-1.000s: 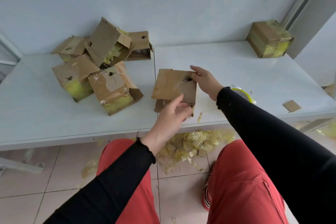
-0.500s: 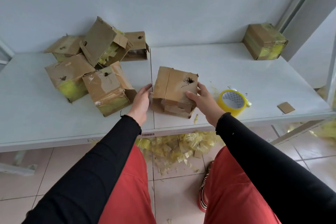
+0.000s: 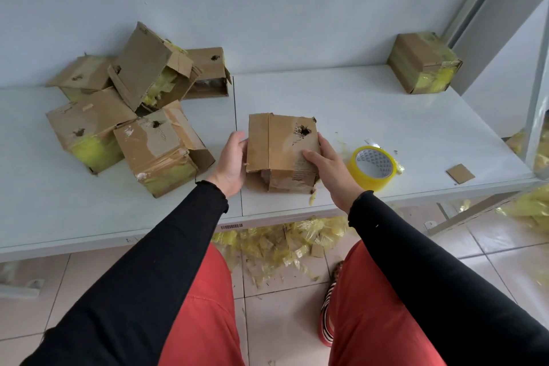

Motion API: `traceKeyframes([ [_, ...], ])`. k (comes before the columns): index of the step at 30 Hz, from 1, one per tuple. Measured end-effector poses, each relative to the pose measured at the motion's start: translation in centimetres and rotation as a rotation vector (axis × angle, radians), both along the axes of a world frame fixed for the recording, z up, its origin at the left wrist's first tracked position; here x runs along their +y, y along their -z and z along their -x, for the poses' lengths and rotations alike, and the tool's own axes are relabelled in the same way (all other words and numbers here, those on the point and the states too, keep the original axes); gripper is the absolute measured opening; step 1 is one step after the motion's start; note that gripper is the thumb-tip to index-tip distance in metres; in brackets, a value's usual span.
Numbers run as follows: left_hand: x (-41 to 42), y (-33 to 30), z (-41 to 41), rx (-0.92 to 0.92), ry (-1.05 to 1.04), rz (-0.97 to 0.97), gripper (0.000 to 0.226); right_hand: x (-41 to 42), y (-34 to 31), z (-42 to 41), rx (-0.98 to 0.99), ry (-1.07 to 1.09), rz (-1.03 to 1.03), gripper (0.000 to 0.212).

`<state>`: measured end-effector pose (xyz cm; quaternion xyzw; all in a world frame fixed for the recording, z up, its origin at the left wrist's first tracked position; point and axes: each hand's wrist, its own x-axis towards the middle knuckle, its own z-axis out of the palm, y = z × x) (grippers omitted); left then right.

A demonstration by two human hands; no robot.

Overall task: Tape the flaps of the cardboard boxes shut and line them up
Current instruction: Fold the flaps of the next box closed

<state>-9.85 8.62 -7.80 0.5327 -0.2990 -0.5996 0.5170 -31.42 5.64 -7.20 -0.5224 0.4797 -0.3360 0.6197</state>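
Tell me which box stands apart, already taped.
The box at the far right corner, alone by the wall, wrapped in yellow tape; the others sit piled at the left.

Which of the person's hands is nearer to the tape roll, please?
Right. The right hand grips the right side of the box, just left of the tape roll and apart from it. The left hand holds the box's far side.

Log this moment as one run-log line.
both hands: left hand, right hand grip box | tape roll: untouched | flaps: untaped
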Motion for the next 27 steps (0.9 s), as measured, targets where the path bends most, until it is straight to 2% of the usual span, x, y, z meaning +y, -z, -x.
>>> traceKeyframes([
  [2, 0.0, 0.0, -0.3, 0.028, 0.029, -0.017, 0.070, 0.1, 0.1, -0.1, -0.009, 0.004, 0.002, 0.045],
  [6, -0.3, 0.2, 0.6, -0.088, 0.001, -0.001, 0.047, 0.0, 0.2, -0.1, -0.022, 0.010, 0.001, 0.050],
  [7, -0.3, 0.2, 1.0, -0.088, -0.035, 0.025, 0.050, 0.0, 0.2, -0.1, -0.017, 0.014, 0.001, 0.051],
  [9, -0.3, 0.4, 1.9, -0.068, -0.123, 0.060, 0.072, 0.0, 0.2, -0.1, -0.001, 0.006, 0.001, 0.055],
  [10, -0.1, 0.5, 2.3, -0.063, -0.148, 0.067, 0.075, 0.0, 0.2, -0.3, 0.010, 0.001, 0.003, 0.059],
  [12, 0.3, 0.6, 3.2, -0.029, -0.141, 0.074, 0.054, 0.1, -0.1, -0.7, 0.042, -0.007, 0.021, 0.067],
  [14, 0.7, 0.4, 4.0, 0.009, -0.108, 0.040, 0.035, -0.1, -0.5, -1.1, 0.044, -0.003, 0.020, 0.064],
  [20, 1.0, 0.0, 5.3, 0.007, -0.097, 0.029, 0.043, 0.2, -0.3, -1.6, -0.071, 0.009, -0.054, 0.059],
  [27, 0.9, 1.0, 5.4, 0.076, -0.020, -0.039, 0.052, -0.8, 1.1, -1.3, -0.140, -0.050, -0.155, 0.068],
])
